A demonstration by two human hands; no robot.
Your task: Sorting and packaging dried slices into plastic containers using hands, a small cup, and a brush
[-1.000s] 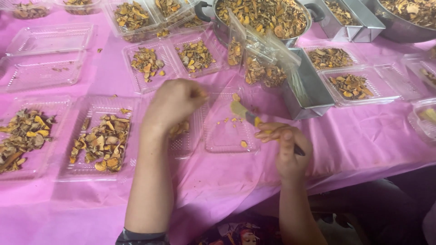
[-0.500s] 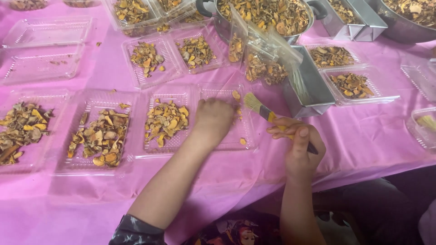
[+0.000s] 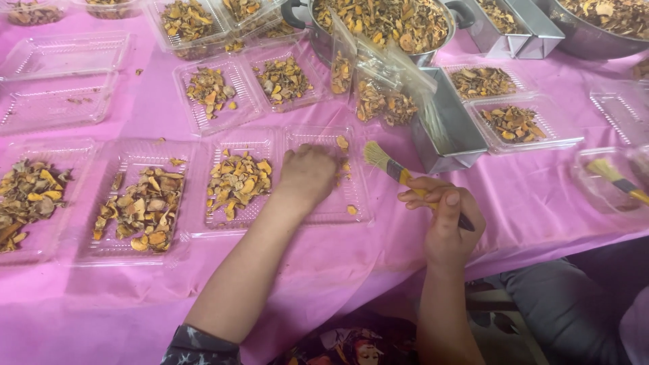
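The pink tablecloth [image 3: 527, 209] covers the table. A metal pot [image 3: 378, 23] of dried mushroom pieces stands at the far edge, with a metal loaf tin [image 3: 443, 128] nearer. The open clear clamshell container [image 3: 284, 179] lies centre: its left half holds mushroom pieces [image 3: 236, 182], its right half is nearly bare. The left hand [image 3: 307, 177] rests palm down on the right half, fingers curled; whether they pinch anything cannot be determined. The right hand [image 3: 446, 220] is clenched around a small brush [image 3: 399, 172], bristles pointing toward the container.
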